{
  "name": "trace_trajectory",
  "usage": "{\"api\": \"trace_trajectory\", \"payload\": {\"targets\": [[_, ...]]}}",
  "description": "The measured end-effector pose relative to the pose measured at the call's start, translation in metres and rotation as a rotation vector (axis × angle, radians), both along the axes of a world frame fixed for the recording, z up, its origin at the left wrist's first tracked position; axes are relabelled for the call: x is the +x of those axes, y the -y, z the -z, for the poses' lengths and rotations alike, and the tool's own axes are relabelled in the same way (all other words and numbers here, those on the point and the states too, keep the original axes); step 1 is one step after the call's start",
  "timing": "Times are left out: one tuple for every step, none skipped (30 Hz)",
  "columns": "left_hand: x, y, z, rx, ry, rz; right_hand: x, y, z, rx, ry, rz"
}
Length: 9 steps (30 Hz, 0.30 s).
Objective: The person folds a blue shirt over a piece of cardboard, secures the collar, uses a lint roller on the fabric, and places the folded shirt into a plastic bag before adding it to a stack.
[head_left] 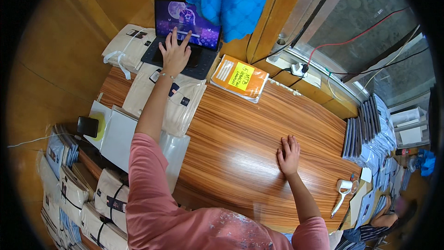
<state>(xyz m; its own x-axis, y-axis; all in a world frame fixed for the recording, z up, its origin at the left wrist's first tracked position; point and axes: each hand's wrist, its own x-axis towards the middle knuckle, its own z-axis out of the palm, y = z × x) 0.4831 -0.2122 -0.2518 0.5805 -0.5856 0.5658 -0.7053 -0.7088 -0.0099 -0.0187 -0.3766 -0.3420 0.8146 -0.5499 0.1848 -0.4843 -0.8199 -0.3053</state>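
My left hand point(175, 55) reaches across the table with its fingers spread, over a dark tablet point(166, 18) propped upright on its keyboard point(203, 68). The fingertips are at the lower part of the purple lit screen; whether they touch it I cannot tell. Under my left forearm lies a stack of cream folded garments point(187, 93) with dark labels. My right hand point(289, 156) rests open on the striped wooden table point(240, 134), holding nothing. An orange notebook point(239, 78) with a yellow note lies right of the tablet.
Blue cloth point(243, 9) hangs beside the screen. A white lint roller point(342, 194) lies at the table's right edge, near bagged dark garments point(363, 125). Cables run from a white plug point(297, 69) by the window. Cream bundles point(111, 195) are stacked lower left. Another person point(388, 220) is at lower right.
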Motion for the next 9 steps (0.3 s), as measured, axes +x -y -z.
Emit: {"api": "trace_trajectory", "payload": {"targets": [[0.0004,0.001,0.0005,0.003,-0.007,-0.003,-0.0007,0.001,0.0007,-0.008,0.004,-0.002],[0.001,0.0015,0.0003,0.009,-0.011,-0.007,-0.0008,0.0013,0.0013,-0.002,0.002,0.002],[0.0014,0.0014,0.0002,0.03,-0.021,-0.01,-0.0009,0.0013,0.0016,0.003,0.0,0.006],[0.0017,0.0013,-0.0001,0.037,-0.034,-0.017,-0.0011,0.0013,0.0016,0.009,-0.002,0.01],[0.0015,0.0018,-0.0012,0.044,-0.047,-0.022,-0.0011,0.0008,0.0013,0.014,0.002,0.009],[0.0009,0.0024,-0.0022,0.051,-0.059,-0.027,-0.0011,0.0005,0.0008,0.019,0.006,0.007],[-0.0001,0.0027,-0.003,0.04,-0.065,-0.036,-0.0012,0.0008,0.0004,0.024,0.01,0.006],[-0.0031,0.0029,-0.0049,0.031,-0.072,-0.042,-0.0021,0.0012,0.0013,0.033,0.006,0.005],[-0.0064,0.0029,-0.0066,0.022,-0.079,-0.049,-0.0029,0.0023,0.0034,0.041,0.002,0.005]]}}
